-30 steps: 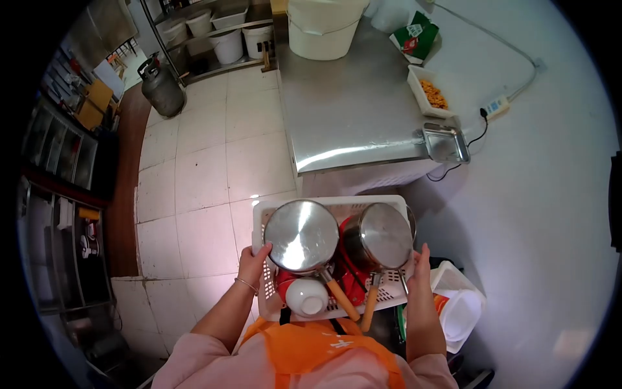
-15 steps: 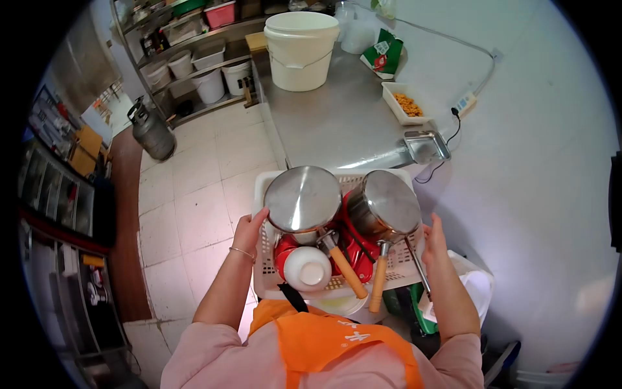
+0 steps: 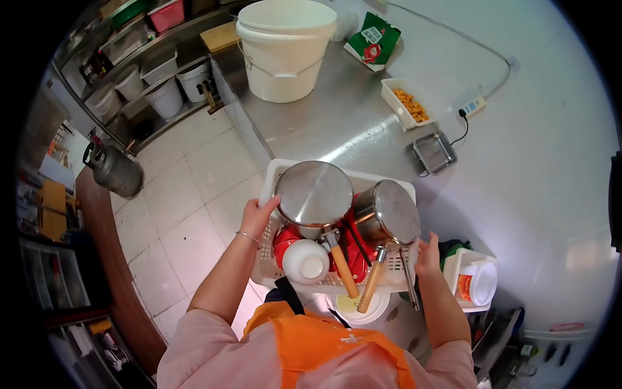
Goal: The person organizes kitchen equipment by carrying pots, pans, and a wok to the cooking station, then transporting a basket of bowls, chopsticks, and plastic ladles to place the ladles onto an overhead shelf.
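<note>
A steel table (image 3: 346, 97) stands between white wall (image 3: 525, 194) and pale tiled floor (image 3: 178, 249).

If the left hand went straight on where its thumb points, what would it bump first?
The left hand would probably meet the bigger pan first; whether they touch now is unclear.

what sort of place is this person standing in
Probably a commercial kitchen or its prep area: there is a stainless steel worktop with a large lidless white bucket on it, a gas cylinder on the tiled floor, and a basket of upturned saucepans.
</note>
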`<control>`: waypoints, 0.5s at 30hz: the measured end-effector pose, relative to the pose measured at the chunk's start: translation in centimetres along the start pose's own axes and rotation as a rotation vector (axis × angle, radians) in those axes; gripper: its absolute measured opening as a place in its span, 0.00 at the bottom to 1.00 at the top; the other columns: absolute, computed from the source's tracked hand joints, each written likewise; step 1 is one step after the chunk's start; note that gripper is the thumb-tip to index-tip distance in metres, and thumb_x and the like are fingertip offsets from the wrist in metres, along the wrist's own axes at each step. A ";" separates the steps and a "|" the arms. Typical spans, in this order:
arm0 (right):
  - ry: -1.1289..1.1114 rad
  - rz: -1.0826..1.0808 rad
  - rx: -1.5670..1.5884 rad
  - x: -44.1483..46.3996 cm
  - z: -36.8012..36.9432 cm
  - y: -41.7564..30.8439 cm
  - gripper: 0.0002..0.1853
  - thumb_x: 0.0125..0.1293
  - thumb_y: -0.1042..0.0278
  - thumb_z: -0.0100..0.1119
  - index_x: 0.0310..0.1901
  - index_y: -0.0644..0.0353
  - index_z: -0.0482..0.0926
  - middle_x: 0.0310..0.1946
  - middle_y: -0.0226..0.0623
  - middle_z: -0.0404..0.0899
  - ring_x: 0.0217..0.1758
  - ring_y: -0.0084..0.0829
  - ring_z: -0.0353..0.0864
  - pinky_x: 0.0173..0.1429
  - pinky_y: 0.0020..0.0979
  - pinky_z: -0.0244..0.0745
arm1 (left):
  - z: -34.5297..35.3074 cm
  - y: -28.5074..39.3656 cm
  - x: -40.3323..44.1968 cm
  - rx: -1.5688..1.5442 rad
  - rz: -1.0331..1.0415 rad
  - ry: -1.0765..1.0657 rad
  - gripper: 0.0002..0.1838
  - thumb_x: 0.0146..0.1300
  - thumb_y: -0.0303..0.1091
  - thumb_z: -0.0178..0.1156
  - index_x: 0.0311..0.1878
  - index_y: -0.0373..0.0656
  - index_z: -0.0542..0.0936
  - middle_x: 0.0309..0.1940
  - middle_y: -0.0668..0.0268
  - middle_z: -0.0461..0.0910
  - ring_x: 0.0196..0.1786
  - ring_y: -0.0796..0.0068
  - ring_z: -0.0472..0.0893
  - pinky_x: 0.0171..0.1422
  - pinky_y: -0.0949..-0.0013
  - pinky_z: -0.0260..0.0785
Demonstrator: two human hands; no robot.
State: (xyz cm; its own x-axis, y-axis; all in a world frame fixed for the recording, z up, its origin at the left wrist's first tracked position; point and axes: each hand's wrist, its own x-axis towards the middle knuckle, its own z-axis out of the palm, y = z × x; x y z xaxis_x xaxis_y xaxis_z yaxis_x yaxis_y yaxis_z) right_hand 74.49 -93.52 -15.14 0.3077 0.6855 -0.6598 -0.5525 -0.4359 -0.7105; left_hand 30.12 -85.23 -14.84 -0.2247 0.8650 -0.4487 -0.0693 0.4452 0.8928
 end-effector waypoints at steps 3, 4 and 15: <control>0.026 -0.015 0.014 2.8 2.2 1.0 0.33 0.62 0.39 0.41 0.43 0.70 0.76 0.38 0.41 0.80 0.42 0.33 0.77 0.52 0.30 0.69 | -0.1 1.4 3.9 -0.036 -0.018 -0.044 0.33 0.51 0.48 0.68 0.46 0.25 0.72 0.38 0.54 0.77 0.39 0.69 0.77 0.41 0.69 0.71; 0.043 -0.012 0.024 3.0 2.1 1.1 0.34 0.63 0.40 0.40 0.43 0.70 0.76 0.38 0.41 0.80 0.41 0.33 0.77 0.52 0.29 0.70 | 0.4 1.5 4.6 -0.037 -0.018 -0.053 0.33 0.51 0.48 0.68 0.46 0.25 0.72 0.38 0.54 0.77 0.39 0.69 0.77 0.41 0.69 0.71; 0.053 -0.083 0.089 15.0 9.0 -4.4 0.41 0.63 0.35 0.36 0.49 0.77 0.71 0.48 0.51 0.75 0.52 0.39 0.73 0.62 0.34 0.63 | 8.5 6.8 25.4 0.066 0.060 -0.188 0.34 0.51 0.52 0.65 0.45 0.23 0.74 0.39 0.54 0.78 0.40 0.69 0.77 0.43 0.67 0.70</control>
State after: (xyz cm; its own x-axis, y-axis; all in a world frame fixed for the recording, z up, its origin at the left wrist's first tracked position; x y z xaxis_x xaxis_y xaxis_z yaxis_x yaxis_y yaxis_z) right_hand 74.59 -76.10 -19.67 0.3944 0.6842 -0.6134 -0.5891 -0.3241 -0.7402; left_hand 32.20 -58.24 -20.56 -0.0403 0.9158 -0.3997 0.0043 0.4002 0.9164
